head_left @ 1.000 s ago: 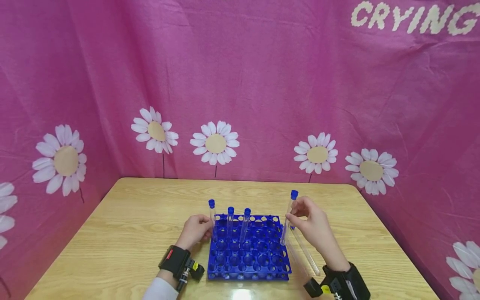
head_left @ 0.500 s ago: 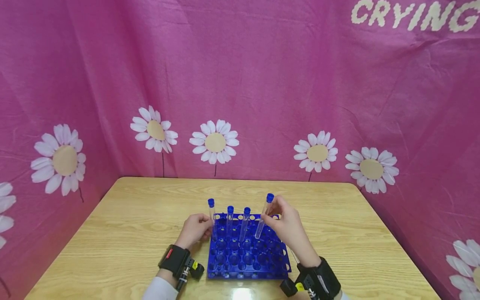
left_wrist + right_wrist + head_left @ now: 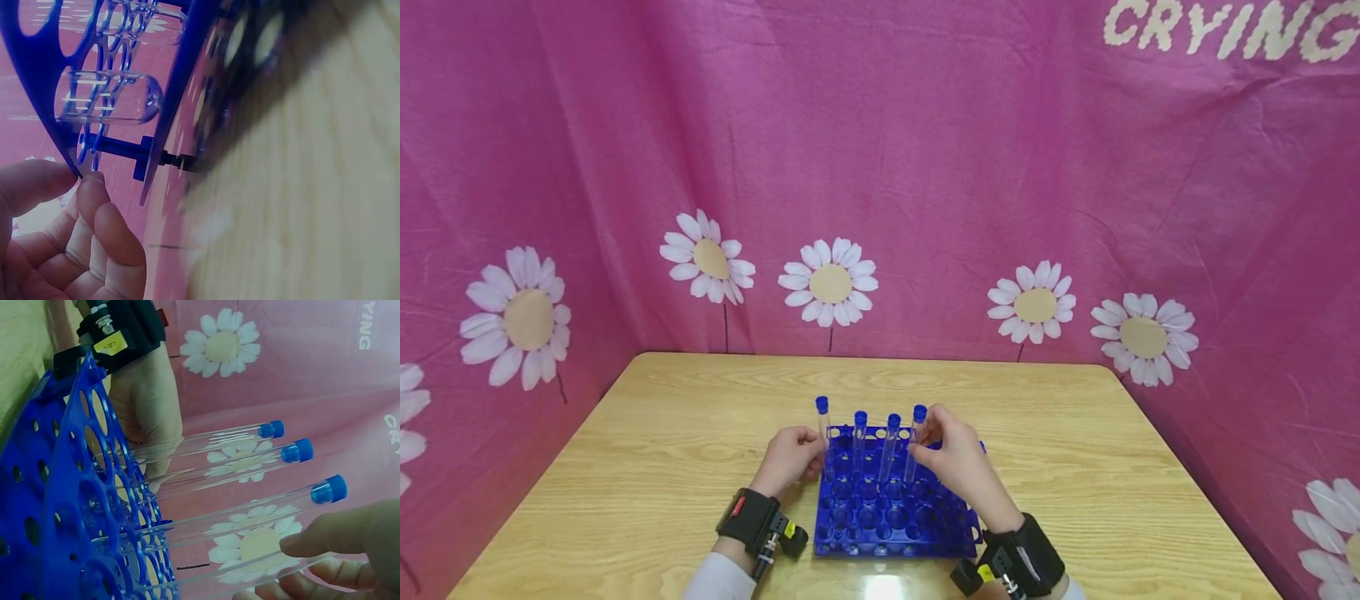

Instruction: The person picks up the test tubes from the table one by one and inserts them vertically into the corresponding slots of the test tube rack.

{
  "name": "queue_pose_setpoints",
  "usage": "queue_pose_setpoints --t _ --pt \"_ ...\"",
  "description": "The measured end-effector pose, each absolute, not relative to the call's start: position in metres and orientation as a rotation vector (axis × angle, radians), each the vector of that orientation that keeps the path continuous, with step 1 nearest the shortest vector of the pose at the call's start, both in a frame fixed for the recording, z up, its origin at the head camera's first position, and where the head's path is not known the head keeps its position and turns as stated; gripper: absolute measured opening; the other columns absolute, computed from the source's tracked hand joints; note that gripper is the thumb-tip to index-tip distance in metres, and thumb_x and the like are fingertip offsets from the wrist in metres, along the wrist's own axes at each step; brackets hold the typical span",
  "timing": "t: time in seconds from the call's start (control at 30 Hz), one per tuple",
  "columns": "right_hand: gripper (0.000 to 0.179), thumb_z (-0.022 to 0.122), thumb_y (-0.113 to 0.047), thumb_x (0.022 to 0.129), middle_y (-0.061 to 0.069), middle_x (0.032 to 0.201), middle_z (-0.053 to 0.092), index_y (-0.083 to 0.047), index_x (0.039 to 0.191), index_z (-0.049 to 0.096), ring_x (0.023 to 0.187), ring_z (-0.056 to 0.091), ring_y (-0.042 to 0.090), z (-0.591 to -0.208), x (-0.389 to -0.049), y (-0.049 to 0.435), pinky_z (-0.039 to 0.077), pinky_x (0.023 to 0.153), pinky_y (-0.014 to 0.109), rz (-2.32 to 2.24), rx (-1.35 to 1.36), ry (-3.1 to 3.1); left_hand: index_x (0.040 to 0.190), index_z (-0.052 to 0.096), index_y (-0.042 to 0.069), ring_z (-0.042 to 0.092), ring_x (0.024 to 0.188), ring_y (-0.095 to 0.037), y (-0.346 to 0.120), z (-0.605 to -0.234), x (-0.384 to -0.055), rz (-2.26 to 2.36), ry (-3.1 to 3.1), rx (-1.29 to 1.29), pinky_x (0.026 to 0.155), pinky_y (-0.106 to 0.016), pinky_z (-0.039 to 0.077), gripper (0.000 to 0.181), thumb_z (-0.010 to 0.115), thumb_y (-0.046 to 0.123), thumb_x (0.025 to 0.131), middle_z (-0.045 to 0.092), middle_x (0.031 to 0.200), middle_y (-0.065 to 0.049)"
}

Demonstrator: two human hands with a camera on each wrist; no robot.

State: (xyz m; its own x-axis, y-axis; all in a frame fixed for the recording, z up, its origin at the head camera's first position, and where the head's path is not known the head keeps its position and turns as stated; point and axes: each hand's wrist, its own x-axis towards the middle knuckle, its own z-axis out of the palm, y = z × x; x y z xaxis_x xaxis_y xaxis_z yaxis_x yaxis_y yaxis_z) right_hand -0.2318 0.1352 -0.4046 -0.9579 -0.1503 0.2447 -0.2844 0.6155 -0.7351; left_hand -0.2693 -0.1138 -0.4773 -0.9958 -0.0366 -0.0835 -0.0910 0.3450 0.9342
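Test tubes [image 3: 860,446] number four in one rack [image 3: 868,550], right hand [image 3: 958,457] pinching one.

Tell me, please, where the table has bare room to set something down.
Bare table lies left of the left grip, between the rack and the curtain, and along the right edge. The rack's far half is crowded with four tubes and the right grip; beneath that arm is hidden.

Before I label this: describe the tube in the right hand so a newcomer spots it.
On the wooden table sits a blue rack. Across it line up four blue-capped tubes; yours is the rightmost tube in the head view. Only that one has the right hand pinching it.
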Motion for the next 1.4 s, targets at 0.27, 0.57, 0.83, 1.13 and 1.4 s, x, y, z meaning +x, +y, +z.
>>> queue_pose_setpoints --t 0.27,0.57,0.83,1.13,1.4 --pt "0.022 0.075 -0.008 0.08 0.001 0.082 0.063 -0.011 0.087 0.055 0.076 0.058 0.013 -0.407 -0.233 0.136 0.048 0.064 0.027 1.221 0.344 -2.76 0.088 0.066 -0.001 0.055 0.058 -0.013 -0.115 -0.477 -0.269 1.756 2.548 -0.113 0.053 -0.025 0.046 0.014 0.058 0.009 0.093 0.06 0.068 -0.003" --pt "0.023 0.076 -0.007 0.08 0.001 0.082 0.063 -0.011 0.087 0.055 0.076 0.057 0.013 -0.412 -0.235 0.135 0.048 0.064 0.028 1.207 0.36 -2.762 0.088 0.066 -0.001 0.055 0.058 -0.013 -0.113 -0.477 -0.268 1.756 2.548 -0.125 0.053 -0.025 0.045 0.014 0.059 0.009 0.092 0.061 0.068 -0.004" --pt "0.023 0.076 -0.007 0.079 0.0 0.082 0.064 -0.012 0.088 0.055 0.077 0.058 0.012 -0.409 -0.233 0.136 0.048 0.066 0.029 1.213 0.369 -2.757 0.088 0.066 -0.001 0.055 0.058 -0.013 -0.114 -0.478 -0.27 1.763 2.54 -0.135 0.053 -0.025 0.046 0.013 0.058 0.009 0.092 0.06 0.068 -0.003" --pt "0.025 0.076 -0.001 0.077 0.005 0.084 0.066 -0.006 0.092 0.056 0.079 0.063 0.014 -0.395 -0.234 0.15 0.05 0.068 0.026 1.313 0.37 -2.682 0.088 0.066 -0.001 0.055 0.059 -0.013 -0.113 -0.476 -0.268 1.775 2.525 -0.143 0.054 -0.025 0.047 0.014 0.059 0.009 0.092 0.06 0.069 -0.004" --pt "0.024 0.073 -0.008 0.083 0.012 0.091 0.066 -0.002 0.1 0.057 0.088 0.066 0.025 -0.388 -0.246 0.187 0.052 0.071 0.031 1.212 0.246 -2.69 0.088 0.066 -0.002 0.055 0.058 -0.013 -0.113 -0.474 -0.267 1.778 2.525 -0.153 0.053 -0.025 0.047 0.014 0.059 0.01 0.092 0.06 0.069 -0.004"
